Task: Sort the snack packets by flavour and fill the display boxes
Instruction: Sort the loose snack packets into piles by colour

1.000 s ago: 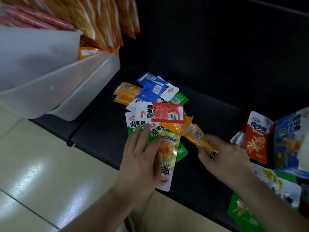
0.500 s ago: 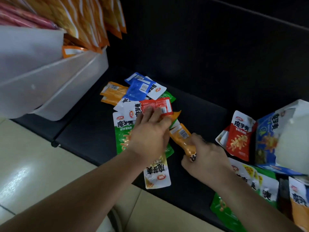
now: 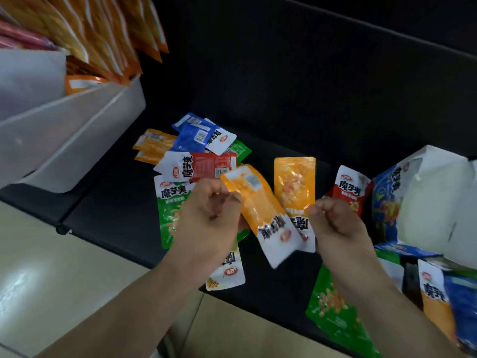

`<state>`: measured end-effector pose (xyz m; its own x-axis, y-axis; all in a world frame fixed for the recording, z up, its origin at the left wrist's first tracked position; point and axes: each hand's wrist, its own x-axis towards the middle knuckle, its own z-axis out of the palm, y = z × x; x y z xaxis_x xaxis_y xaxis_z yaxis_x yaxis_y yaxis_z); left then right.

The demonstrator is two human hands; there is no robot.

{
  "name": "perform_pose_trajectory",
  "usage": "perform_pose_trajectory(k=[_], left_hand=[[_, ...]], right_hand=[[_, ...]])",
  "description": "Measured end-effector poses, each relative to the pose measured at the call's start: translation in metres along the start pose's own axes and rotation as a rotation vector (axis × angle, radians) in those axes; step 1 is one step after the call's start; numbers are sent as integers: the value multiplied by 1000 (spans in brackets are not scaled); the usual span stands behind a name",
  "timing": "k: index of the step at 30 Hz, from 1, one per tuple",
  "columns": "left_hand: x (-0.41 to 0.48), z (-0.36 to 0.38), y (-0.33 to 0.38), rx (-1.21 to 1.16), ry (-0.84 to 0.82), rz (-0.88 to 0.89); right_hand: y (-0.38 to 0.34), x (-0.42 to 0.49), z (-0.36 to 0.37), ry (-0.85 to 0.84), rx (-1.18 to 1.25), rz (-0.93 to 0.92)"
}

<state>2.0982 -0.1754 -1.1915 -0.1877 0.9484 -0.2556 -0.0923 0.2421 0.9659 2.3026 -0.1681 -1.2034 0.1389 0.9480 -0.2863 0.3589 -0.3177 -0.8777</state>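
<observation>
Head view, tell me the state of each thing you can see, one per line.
Left hand: grips tilted orange packet.
Right hand: pinches upright orange packet.
Red packet: lying flat, barcode side up.
White display box: holds orange packets standing.
Blue carton: flap open.

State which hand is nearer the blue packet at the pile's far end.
Left. The left hand, pinching a tilted orange packet, is this side of the blue packet; the right hand, pinching an upright orange packet, is farther right.
</observation>
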Motion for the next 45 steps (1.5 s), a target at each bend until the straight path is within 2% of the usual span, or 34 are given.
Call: perform_pose_trajectory(k=[5,7,9,10,12,14,16,24,27,31,36,38,41,45], left_hand=[[-16,14,-24,163,-108,-27],[-20,15,-29,178,-118,-35],[-19,10,-37,245,-88,7],[-18,2,-42,346,-44,58],[-12,-19,-51,786,47,233],[-12,-38,-60,1171,7,174],[-16,-49,-68,1287,-60,49],[-24,-67,-83,1018,4,249],[-18,-77,-85,1008,114,230],[-14,-79,-89,1011,89,159],[-11,-82,-84,1015,191,230],[-6,-86,-79,1043,215,158],[3,-90,-71,966,235,1],[0,-84,-53,877,213,95]], right_hand=[[-9,-18,5,-178,264,76],[-12,-24,10,-255,178,40],[-8,-25,15,-241,39,18],[-3,-23,17,-211,-3,18],[4,-17,21,-146,-55,27],[10,-10,25,-90,-93,3],[13,-2,29,-49,-121,-4],[16,13,50,48,-345,-15],[21,16,53,69,-468,-87],[25,20,56,78,-560,-151],[20,27,53,11,-526,-52],[21,28,52,0,-497,-45],[20,24,50,-5,-442,-29],[11,17,36,-30,-343,10]])
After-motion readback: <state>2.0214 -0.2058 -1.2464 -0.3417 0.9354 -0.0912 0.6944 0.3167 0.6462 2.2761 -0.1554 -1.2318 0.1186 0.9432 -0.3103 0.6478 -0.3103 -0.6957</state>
